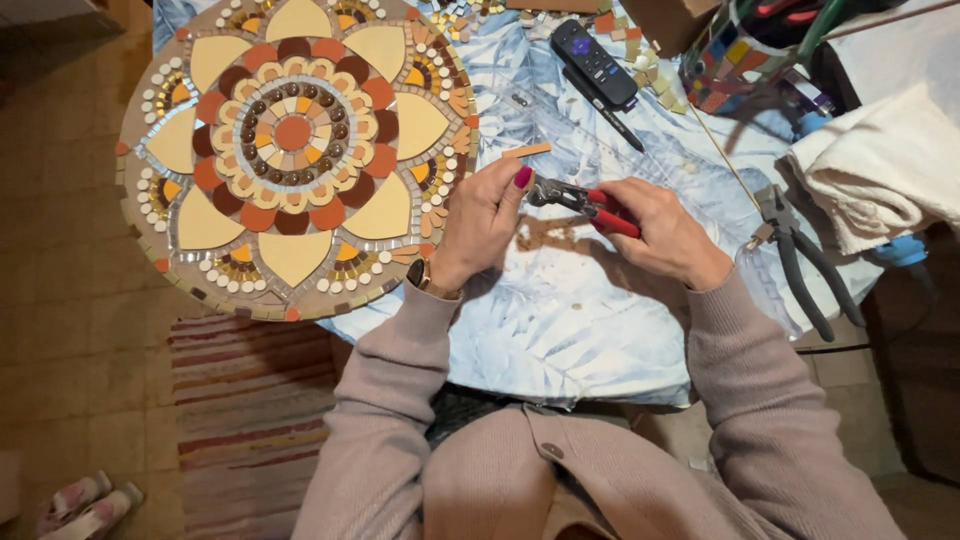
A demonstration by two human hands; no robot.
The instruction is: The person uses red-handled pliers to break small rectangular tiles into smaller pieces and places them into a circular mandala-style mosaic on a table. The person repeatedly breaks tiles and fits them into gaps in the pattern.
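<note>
My right hand (668, 235) grips red-handled tile nippers (590, 203), their metal jaws pointing left. My left hand (482, 220) is closed at those jaws, pinching a small piece that the fingers hide. Both hands hover over a pale blue leaf-patterned cloth (560, 320) on the table. A thin orange tile strip (527, 151) lies on the cloth just above my left hand. To the left rests a round mosaic panel (292, 140) with a flower pattern in cream, orange, red and brown tiles.
Black-handled pliers (800, 255) lie at the right near a folded white towel (880, 165). A black remote (594, 62) and a pen (605, 108) lie at the top, with loose tile bits (630, 45) and a mosaic-covered pot (735, 55). A striped rug (245, 420) covers the floor.
</note>
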